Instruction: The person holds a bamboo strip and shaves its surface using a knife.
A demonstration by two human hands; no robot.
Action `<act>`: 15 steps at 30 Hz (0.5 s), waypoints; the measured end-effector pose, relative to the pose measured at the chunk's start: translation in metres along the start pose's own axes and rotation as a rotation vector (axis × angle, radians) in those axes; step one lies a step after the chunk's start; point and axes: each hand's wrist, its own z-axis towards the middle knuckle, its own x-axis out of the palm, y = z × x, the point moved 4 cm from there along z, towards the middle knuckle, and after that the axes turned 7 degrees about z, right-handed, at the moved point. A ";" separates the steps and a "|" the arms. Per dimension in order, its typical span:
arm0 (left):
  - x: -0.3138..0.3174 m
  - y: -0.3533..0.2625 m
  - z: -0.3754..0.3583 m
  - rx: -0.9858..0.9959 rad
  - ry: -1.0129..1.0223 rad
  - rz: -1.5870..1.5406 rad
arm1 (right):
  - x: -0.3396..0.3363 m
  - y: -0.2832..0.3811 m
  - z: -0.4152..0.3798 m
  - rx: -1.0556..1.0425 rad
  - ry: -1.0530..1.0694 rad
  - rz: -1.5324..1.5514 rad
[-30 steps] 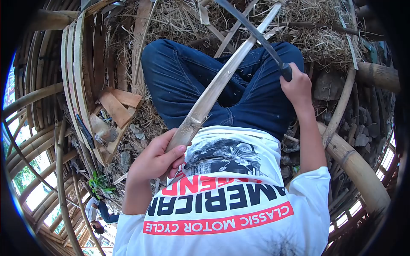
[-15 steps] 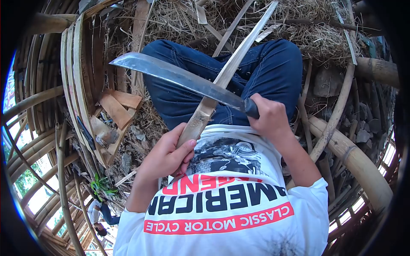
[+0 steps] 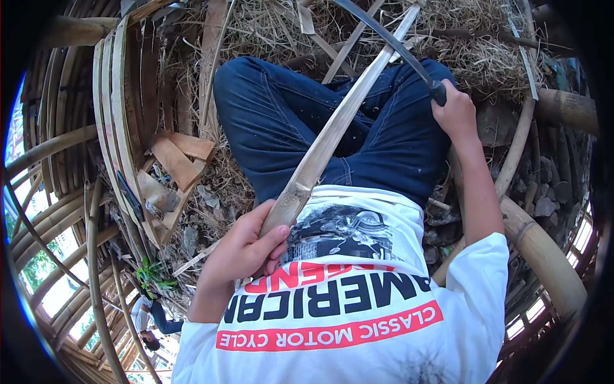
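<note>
A: What fills most of the space ahead of the grips?
B: Crossed legs in dark blue denim jeans [image 3: 275,121], just beyond the left-hand grip [image 3: 251,248]; they probably give a steady frame to work over.
A: And the long, pale, tapering wooden strip [image 3: 314,163]?
B: It runs forward from the left-hand grip, over the jeans. It's held by its broad end, I'd judge, to leave the length free of the fingers.
A: The long knife with a curved, dark steel blade [image 3: 412,59]?
B: Its black handle [image 3: 439,93] sits in the right-hand grip [image 3: 455,110]. The blade crosses the strip well ahead of the left-hand grip, likely for safety; I can't tell whether they touch.
A: The hands' pose?
B: Left: elbow bent, thumb on top, fingers curled round, pinching the strip. Right: arm stretched forward, fingers wrapped round the handle.
</note>
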 end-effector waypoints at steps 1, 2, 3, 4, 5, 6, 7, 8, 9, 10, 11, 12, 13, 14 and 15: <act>-0.002 0.001 0.002 -0.009 0.002 -0.021 | 0.000 0.001 0.001 0.005 0.009 0.009; -0.003 0.002 0.005 -0.018 0.006 -0.043 | -0.001 0.004 -0.004 0.011 -0.013 0.074; -0.006 0.002 0.009 -0.010 0.003 -0.047 | -0.002 0.007 -0.011 0.014 -0.036 0.139; -0.007 0.003 0.011 -0.004 0.049 -0.076 | -0.002 0.016 -0.020 -0.006 -0.063 0.203; -0.008 0.003 0.011 -0.003 0.090 -0.104 | -0.006 0.027 -0.033 -0.054 -0.069 0.311; -0.008 0.003 0.013 -0.011 0.079 -0.109 | -0.008 0.037 -0.046 -0.124 -0.088 0.359; -0.005 0.001 0.018 -0.006 0.080 -0.112 | -0.014 0.055 -0.060 -0.102 -0.022 0.393; -0.003 0.000 0.020 -0.001 0.088 -0.111 | -0.016 0.070 -0.075 -0.145 0.002 0.435; -0.004 -0.001 0.021 -0.008 0.093 -0.104 | -0.017 0.083 -0.091 -0.155 0.058 0.465; -0.003 -0.003 0.022 0.000 0.095 -0.115 | -0.022 0.098 -0.102 -0.208 0.077 0.509; -0.003 -0.006 0.024 0.011 0.101 -0.127 | -0.025 0.110 -0.111 -0.272 0.086 0.517; -0.004 -0.007 0.024 0.021 0.116 -0.106 | -0.022 0.116 -0.118 -0.300 0.111 0.490; -0.002 -0.007 0.026 0.020 0.127 -0.101 | -0.019 0.119 -0.123 -0.330 0.137 0.465; -0.002 -0.005 0.027 0.027 0.092 -0.052 | -0.019 0.117 -0.124 -0.323 0.135 0.463; -0.003 -0.003 0.028 0.035 0.052 -0.003 | -0.017 0.116 -0.122 -0.325 0.146 0.412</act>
